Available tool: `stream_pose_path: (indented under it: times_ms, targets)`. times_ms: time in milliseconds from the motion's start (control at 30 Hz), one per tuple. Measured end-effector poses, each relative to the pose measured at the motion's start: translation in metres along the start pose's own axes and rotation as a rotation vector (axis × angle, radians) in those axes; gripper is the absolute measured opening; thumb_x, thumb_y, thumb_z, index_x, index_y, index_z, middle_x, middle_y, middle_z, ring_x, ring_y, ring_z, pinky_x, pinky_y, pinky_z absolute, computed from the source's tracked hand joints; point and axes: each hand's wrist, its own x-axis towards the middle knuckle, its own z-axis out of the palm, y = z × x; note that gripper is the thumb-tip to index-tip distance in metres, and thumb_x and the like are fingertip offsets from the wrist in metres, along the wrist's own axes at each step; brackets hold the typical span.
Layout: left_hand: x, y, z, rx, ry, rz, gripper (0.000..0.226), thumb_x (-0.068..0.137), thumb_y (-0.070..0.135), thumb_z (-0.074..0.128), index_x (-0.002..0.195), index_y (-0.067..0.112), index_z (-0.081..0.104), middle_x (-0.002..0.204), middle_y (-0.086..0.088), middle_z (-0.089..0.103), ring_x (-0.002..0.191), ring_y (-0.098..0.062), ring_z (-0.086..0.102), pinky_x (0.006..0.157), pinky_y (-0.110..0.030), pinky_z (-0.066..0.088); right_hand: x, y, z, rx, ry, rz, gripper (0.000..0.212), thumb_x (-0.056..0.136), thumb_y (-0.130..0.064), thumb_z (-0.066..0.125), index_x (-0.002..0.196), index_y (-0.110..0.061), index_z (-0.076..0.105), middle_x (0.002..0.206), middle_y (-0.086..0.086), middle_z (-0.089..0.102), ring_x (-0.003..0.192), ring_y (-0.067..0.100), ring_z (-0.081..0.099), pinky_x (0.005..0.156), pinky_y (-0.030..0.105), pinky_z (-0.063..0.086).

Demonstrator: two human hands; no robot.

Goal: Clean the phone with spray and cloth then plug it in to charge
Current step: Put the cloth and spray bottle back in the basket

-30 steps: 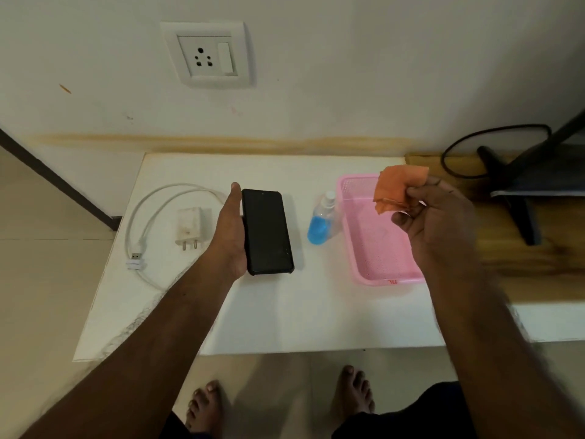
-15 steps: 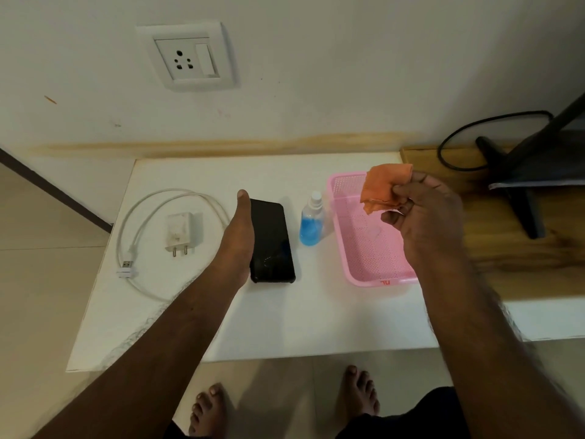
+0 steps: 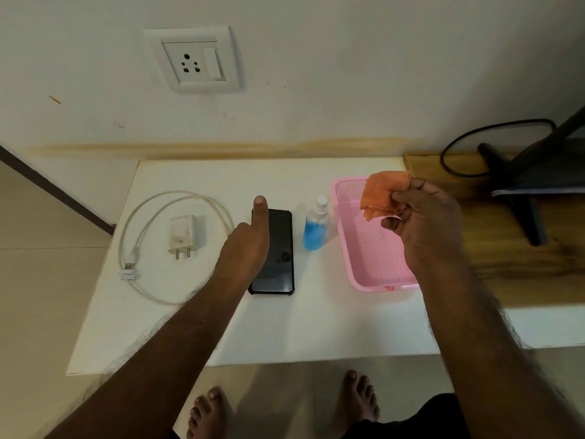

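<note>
A black phone [image 3: 280, 248] lies screen up on the white table [image 3: 300, 327]. My left hand [image 3: 247, 248] covers its left edge, thumb stretched along the side, fingers hidden beneath the palm. My right hand [image 3: 424, 223] pinches a crumpled orange cloth [image 3: 381, 193] above the pink tray [image 3: 373, 270]. A small spray bottle [image 3: 314, 229] with blue liquid stands between phone and tray. A white charger adapter [image 3: 183, 234] and a looped white cable [image 3: 139, 236] lie left of the phone. A wall socket [image 3: 193, 60] sits above the table.
A wooden surface [image 3: 506, 264] adjoins the table on the right and carries a black stand [image 3: 519, 198] with a black cord. My bare feet are below the table's front edge. Tiled floor lies to the left.
My left hand has lowered the phone from a raised hold down flat onto the table. My right hand keeps the cloth over the tray, barely moved.
</note>
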Motion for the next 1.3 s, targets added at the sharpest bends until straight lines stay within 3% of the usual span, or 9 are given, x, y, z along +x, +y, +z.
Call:
stream_pose_path:
  times_ms: [133, 300, 433, 733, 867, 1033, 1100, 1200, 1300]
  targets:
    - [0.000, 0.000, -0.002, 0.000, -0.031, -0.062, 0.129, 0.053, 0.099, -0.003, 0.123, 0.011, 0.061, 0.122, -0.020, 0.061, 0.106, -0.033, 0.060, 0.101, -0.052, 0.045, 0.000, -0.002, -0.002, 0.016, 0.009, 0.000, 0.023, 0.092, -0.006, 0.054, 0.105, -0.016, 0.070, 0.101, 0.009, 0.073, 0.086, 0.025, 0.069, 0.058, 0.029, 0.054]
    - [-0.004, 0.003, -0.005, -0.028, -0.088, -0.081, 0.143, 0.039, 0.101, -0.003, 0.136, 0.013, 0.052, 0.135, -0.020, 0.054, 0.116, -0.038, 0.056, 0.103, -0.056, 0.045, 0.001, -0.002, -0.002, 0.029, 0.032, 0.007, 0.022, 0.092, -0.005, 0.056, 0.099, -0.019, 0.071, 0.096, 0.006, 0.074, 0.083, 0.024, 0.070, 0.058, 0.030, 0.054]
    - [-0.004, 0.002, -0.006, 0.036, -0.077, -0.059, 0.151, 0.035, 0.104, -0.008, 0.132, 0.007, 0.056, 0.132, -0.024, 0.057, 0.117, -0.038, 0.057, 0.104, -0.056, 0.043, 0.000, -0.003, -0.003, 0.037, 0.026, 0.007, 0.022, 0.092, -0.006, 0.056, 0.094, -0.021, 0.072, 0.090, 0.002, 0.075, 0.082, 0.023, 0.071, 0.059, 0.030, 0.056]
    - [-0.005, 0.002, -0.005, 0.064, -0.041, -0.043, 0.137, 0.047, 0.101, -0.004, 0.119, 0.003, 0.060, 0.128, -0.024, 0.057, 0.104, -0.037, 0.062, 0.100, -0.056, 0.047, 0.000, -0.005, -0.004, 0.016, 0.013, 0.003, 0.021, 0.093, -0.006, 0.056, 0.095, -0.021, 0.071, 0.092, 0.003, 0.074, 0.082, 0.022, 0.070, 0.059, 0.030, 0.056]
    - [-0.005, 0.001, -0.005, 0.157, -0.012, 0.005, 0.122, 0.067, 0.094, -0.003, 0.114, 0.002, 0.062, 0.120, -0.023, 0.058, 0.099, -0.035, 0.060, 0.096, -0.053, 0.047, 0.001, -0.003, -0.005, 0.009, 0.003, 0.006, 0.020, 0.093, -0.008, 0.056, 0.096, -0.022, 0.071, 0.094, 0.002, 0.074, 0.085, 0.023, 0.071, 0.060, 0.030, 0.057]
    - [-0.001, -0.002, -0.009, 0.145, 0.112, 0.158, 0.094, 0.088, 0.079, 0.016, 0.113, 0.000, 0.060, 0.113, -0.023, 0.061, 0.101, -0.037, 0.060, 0.094, -0.053, 0.048, 0.003, 0.000, -0.004, 0.001, -0.028, 0.015, 0.018, 0.093, -0.011, 0.057, 0.098, -0.021, 0.070, 0.097, 0.004, 0.075, 0.084, 0.023, 0.071, 0.058, 0.030, 0.055]
    - [-0.002, -0.002, -0.011, 0.061, 0.178, 0.267, 0.083, 0.093, 0.072, 0.023, 0.098, -0.002, 0.061, 0.098, -0.022, 0.062, 0.091, -0.037, 0.060, 0.080, -0.045, 0.050, 0.004, 0.001, -0.004, -0.003, -0.030, 0.022, 0.017, 0.093, -0.011, 0.058, 0.093, -0.023, 0.071, 0.088, -0.001, 0.076, 0.079, 0.021, 0.071, 0.056, 0.029, 0.056]
    - [-0.006, 0.000, -0.014, -0.092, 0.211, 0.372, 0.059, 0.099, 0.061, 0.033, 0.060, 0.017, 0.038, 0.057, 0.003, 0.042, 0.056, -0.013, 0.044, 0.056, -0.033, 0.033, 0.005, 0.004, -0.003, -0.006, -0.028, 0.038, 0.016, 0.092, -0.012, 0.060, 0.092, -0.024, 0.071, 0.084, -0.006, 0.076, 0.074, 0.017, 0.073, 0.055, 0.029, 0.056]
    - [-0.006, 0.000, -0.015, -0.212, 0.134, 0.413, 0.038, 0.100, 0.051, 0.044, 0.069, 0.029, 0.048, 0.070, 0.013, 0.053, 0.062, 0.002, 0.051, 0.059, -0.024, 0.038, 0.007, 0.006, -0.002, 0.013, -0.033, 0.067, 0.014, 0.093, -0.013, 0.060, 0.094, -0.023, 0.070, 0.084, -0.008, 0.076, 0.075, 0.017, 0.074, 0.055, 0.030, 0.056]
